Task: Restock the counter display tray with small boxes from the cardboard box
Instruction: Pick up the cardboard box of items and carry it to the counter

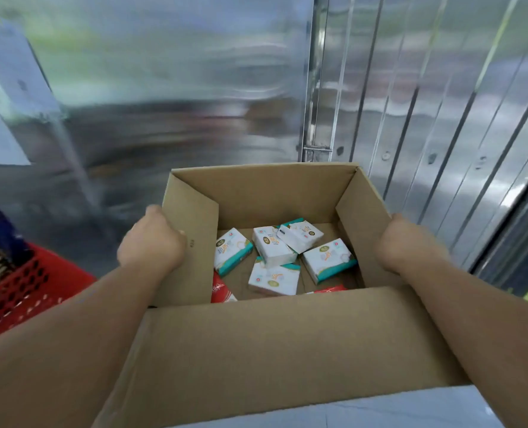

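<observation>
Head view: cardboard box (287, 344) between hands; left (151, 239), right (406, 242) apparently gripping side flaps.

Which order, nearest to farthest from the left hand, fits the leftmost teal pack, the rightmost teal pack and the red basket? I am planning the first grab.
From the left hand, in the head view:
1. Leftmost teal pack, just inside the box's left flap.
2. Red basket, outside the box, lower left.
3. Rightmost teal pack, toward the box's right wall.
</observation>
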`<action>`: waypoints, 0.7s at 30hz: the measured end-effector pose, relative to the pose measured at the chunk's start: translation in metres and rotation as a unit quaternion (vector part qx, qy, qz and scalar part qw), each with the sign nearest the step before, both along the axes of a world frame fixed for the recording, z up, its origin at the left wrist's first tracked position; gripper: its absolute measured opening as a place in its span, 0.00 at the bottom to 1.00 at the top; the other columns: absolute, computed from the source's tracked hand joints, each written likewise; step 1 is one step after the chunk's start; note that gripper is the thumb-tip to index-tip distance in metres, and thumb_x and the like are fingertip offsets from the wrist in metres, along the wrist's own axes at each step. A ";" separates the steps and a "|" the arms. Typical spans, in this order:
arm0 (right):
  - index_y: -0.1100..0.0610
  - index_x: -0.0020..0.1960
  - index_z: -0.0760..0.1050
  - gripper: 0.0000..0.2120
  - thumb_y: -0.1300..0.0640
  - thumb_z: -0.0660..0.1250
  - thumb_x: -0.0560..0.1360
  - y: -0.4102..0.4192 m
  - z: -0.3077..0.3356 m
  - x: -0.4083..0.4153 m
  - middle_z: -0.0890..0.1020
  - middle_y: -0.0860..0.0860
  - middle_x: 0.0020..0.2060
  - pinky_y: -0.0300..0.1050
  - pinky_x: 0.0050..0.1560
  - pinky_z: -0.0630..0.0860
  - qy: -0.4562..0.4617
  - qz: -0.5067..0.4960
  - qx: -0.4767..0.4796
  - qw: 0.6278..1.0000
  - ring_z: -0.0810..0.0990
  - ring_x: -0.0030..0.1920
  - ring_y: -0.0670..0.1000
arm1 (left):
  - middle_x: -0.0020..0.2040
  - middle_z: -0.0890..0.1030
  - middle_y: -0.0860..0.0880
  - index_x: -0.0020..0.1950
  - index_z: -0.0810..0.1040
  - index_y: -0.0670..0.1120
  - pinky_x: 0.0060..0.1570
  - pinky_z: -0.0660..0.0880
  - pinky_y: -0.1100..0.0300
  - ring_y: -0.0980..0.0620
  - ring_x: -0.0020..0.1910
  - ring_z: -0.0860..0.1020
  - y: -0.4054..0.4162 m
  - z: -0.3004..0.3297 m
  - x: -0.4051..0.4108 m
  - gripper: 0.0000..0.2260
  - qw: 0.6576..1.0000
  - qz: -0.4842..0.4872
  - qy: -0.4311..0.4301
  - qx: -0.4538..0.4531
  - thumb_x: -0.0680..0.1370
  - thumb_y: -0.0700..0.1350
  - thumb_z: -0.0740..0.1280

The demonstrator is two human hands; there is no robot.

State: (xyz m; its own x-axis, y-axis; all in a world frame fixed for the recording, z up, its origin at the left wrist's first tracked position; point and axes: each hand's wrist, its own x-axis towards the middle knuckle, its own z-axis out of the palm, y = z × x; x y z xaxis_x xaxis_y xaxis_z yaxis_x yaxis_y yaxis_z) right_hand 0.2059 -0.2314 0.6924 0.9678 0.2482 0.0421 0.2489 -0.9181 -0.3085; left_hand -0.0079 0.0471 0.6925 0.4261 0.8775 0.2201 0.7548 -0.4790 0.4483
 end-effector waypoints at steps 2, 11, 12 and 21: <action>0.59 0.66 0.65 0.16 0.62 0.61 0.79 0.000 0.013 -0.005 0.67 0.53 0.35 0.47 0.35 0.64 -0.008 0.010 -0.002 1.000 0.70 0.41 0.56 | 0.49 0.77 0.44 0.57 0.67 0.45 0.44 0.73 0.49 0.40 0.46 0.77 -0.004 0.014 -0.011 0.13 1.000 0.014 -0.005 0.007 0.77 0.48 0.64; 0.58 0.63 0.67 0.17 0.62 0.63 0.76 0.024 0.027 -0.011 0.77 0.56 0.42 0.53 0.47 0.78 -0.017 0.078 0.011 0.997 0.79 0.46 0.58 | 0.45 0.77 0.46 0.56 0.68 0.47 0.46 0.77 0.48 0.43 0.43 0.78 -0.015 0.035 -0.063 0.12 0.996 0.084 0.004 0.019 0.76 0.49 0.64; 0.59 0.63 0.67 0.16 0.62 0.63 0.76 0.027 0.028 -0.013 0.78 0.57 0.44 0.53 0.47 0.77 -0.018 0.091 0.013 0.996 0.79 0.46 0.58 | 0.45 0.77 0.46 0.57 0.68 0.48 0.46 0.78 0.47 0.43 0.43 0.78 -0.016 0.037 -0.070 0.13 0.996 0.092 0.003 0.019 0.76 0.49 0.64; 0.57 0.61 0.71 0.17 0.64 0.62 0.73 0.064 0.048 -0.042 0.79 0.56 0.49 0.50 0.45 0.70 -0.031 0.172 -0.026 0.984 0.78 0.49 0.59 | 0.41 0.77 0.46 0.52 0.69 0.46 0.39 0.74 0.51 0.44 0.40 0.77 -0.024 0.058 -0.145 0.11 0.985 0.163 0.039 0.032 0.74 0.47 0.66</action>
